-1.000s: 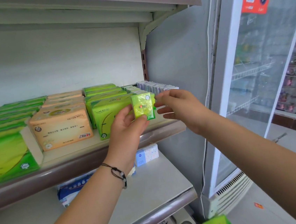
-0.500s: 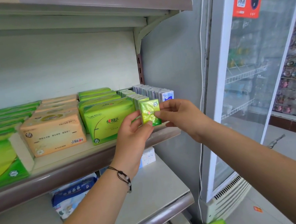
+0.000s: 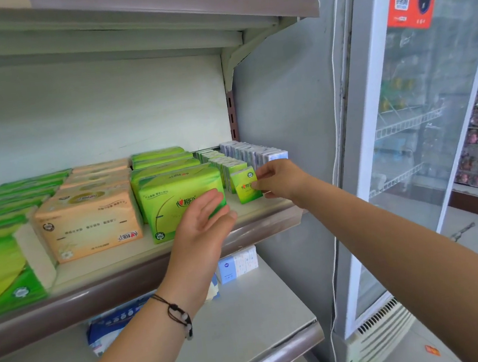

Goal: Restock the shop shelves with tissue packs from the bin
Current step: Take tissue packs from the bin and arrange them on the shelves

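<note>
Head view
Small green pack (image 3: 245,186): stands upright near the shelf's front edge, toward its right end, at the head of a row of like packs (image 3: 224,164) running back to the rear wall; likely set there to face the row forward.
Right hand (image 3: 278,178): fingertips and thumb pinch the small green pack's right edge, probably to square it against the row.
Left hand (image 3: 204,223): fingers straight and relaxed, holding nothing; it hovers before the large green pack (image 3: 179,200), whether touching it cannot be told.
Shelf (image 3: 141,275): flat pale metal with a rounded brownish front lip.
Materials: glossy plastic wrap on soft rectangular blocks; the orange pack (image 3: 89,223) looks pillowy, its corners rounded.
White-blue packs (image 3: 258,153): 1 tight row at the shelf's right end, just beside the green row.
Bin: not clearly in view.
Progress: judged mid-restock, 1 pack being seated.
</note>
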Motion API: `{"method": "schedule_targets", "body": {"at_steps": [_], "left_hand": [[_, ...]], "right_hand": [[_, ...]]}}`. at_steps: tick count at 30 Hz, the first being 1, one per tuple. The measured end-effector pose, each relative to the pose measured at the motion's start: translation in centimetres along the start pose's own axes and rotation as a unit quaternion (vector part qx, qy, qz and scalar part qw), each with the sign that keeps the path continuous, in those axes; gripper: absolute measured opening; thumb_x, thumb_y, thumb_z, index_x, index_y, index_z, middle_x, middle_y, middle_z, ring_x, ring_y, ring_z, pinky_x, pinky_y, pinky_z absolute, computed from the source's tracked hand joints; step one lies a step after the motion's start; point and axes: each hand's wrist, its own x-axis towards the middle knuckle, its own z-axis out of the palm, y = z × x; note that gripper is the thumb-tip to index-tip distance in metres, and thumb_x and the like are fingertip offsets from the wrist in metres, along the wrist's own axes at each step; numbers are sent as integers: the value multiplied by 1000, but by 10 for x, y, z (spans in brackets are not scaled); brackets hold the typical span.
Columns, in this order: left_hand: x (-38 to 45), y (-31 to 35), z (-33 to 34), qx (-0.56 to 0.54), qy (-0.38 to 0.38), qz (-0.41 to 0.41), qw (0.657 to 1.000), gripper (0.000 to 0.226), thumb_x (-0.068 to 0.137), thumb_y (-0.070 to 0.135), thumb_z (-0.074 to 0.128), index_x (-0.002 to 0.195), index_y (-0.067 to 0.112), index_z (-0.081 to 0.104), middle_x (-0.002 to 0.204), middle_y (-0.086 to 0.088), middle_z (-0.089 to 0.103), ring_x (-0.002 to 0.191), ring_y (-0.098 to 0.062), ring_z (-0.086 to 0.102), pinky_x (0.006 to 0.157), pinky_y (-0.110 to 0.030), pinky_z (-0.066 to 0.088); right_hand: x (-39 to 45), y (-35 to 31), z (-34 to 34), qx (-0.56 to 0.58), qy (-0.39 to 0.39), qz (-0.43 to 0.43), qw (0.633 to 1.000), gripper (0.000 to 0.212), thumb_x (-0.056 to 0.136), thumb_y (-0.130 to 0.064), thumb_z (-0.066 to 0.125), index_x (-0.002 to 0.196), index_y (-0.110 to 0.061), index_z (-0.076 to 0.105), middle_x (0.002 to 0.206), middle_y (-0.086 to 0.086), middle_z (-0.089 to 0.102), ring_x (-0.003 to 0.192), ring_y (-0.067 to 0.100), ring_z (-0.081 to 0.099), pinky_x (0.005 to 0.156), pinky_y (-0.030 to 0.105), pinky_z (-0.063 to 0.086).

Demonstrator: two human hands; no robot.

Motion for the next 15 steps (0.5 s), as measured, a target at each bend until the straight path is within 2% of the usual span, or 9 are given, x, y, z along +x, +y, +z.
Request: {"method": "schedule_targets", "body": {"at_steps": [5, 11, 15], "left_hand": [[1, 2, -2, -3, 2, 7, 1000, 38, 92, 5, 64, 122, 28, 60, 125, 13, 64, 113, 0, 64, 104, -31, 48], [-1, 1, -7, 4, -15, 14, 1000, 39, 92, 5, 64, 123, 30, 60, 127, 14, 64, 115, -1, 63, 103, -31, 48], [-2, 0, -9, 12, -26, 14, 999, 42, 92, 4, 63, 125, 29, 59, 130, 14, 63, 116, 0, 62, 100, -28, 49]], "right_hand": [[16, -1, 4, -28, -7, 27, 999, 18, 90, -10, 72, 84, -19, 57, 90, 6, 60, 76, 18, 58, 61, 25, 51], [30, 2, 5, -41, 6, 36, 998, 21, 92, -9, 68, 80, -21, 55, 97, 10, 60, 84, 23, 57, 68, 29, 52], [34, 2, 7, -51, 5, 33, 998, 23, 94, -9, 65, 80, -23, 54, 96, 8, 60, 85, 21, 57, 64, 26, 50]]}}
